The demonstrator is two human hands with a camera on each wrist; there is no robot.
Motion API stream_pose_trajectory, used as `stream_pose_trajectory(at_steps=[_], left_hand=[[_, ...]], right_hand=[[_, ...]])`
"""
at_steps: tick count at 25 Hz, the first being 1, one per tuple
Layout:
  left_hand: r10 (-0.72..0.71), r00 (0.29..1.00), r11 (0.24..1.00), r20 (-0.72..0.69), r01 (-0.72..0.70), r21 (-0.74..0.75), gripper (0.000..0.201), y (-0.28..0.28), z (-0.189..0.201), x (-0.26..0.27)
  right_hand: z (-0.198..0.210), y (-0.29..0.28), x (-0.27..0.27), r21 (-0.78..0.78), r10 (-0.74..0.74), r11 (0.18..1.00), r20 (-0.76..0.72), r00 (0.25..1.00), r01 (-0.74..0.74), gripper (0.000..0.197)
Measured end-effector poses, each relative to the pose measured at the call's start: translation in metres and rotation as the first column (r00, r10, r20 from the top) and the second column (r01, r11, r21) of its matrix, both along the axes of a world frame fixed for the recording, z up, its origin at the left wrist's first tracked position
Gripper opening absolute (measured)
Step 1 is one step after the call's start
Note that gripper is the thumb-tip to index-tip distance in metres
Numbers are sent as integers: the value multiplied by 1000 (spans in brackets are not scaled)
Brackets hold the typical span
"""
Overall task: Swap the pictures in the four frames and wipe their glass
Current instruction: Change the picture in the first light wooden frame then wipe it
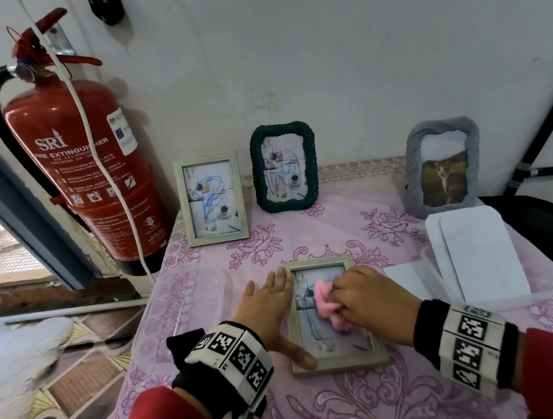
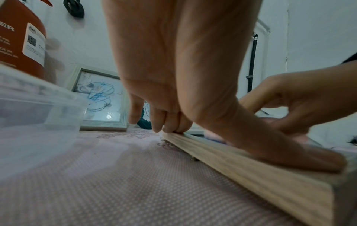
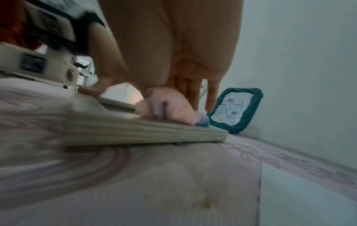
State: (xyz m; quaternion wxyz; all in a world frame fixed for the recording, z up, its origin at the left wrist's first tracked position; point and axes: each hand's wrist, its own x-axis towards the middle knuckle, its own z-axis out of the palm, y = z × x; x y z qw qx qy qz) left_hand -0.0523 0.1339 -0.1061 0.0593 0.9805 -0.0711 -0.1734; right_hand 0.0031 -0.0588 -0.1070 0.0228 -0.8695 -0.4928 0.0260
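Note:
A pale wooden frame [image 1: 340,362] lies flat, glass up, on the pink tablecloth [image 1: 323,235]. My left hand [image 1: 272,309] lies flat along its left edge, with the thumb on the near corner and the fingers straight. My right hand [image 1: 368,302] grips a pink cloth [image 1: 327,301] pressed on the glass. In the right wrist view the cloth [image 3: 170,105] sits on the frame [image 3: 146,131]. Three more frames stand at the wall: a pale wooden one [image 1: 212,199], a dark green woven one [image 1: 284,167] and a grey fabric one [image 1: 442,166].
A clear plastic tub [image 1: 176,310] stands left of my left hand. White sheets and a clear lid [image 1: 476,252] lie at the right. A red fire extinguisher [image 1: 83,162] hangs at the table's left edge, with a white cable across it.

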Motion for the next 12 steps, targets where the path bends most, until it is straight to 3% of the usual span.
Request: stream_pose_trajectory(at_steps=[3,6,12], left_hand=[[-9,1000,1000,3,9,-10,137,-1,1,1],[-19,1000,999,8,19,-31,135,0,2,2],[-14,1000,1000,-5,14,-8,135,-1,2,0]], right_hand=[[-4,16,22,-1,-85,996,22,996,85,18],[-8,34,32,1,-148,989,-86,985,149,25],[-14,34,8,62,-28,997,-173,984,39,27]])
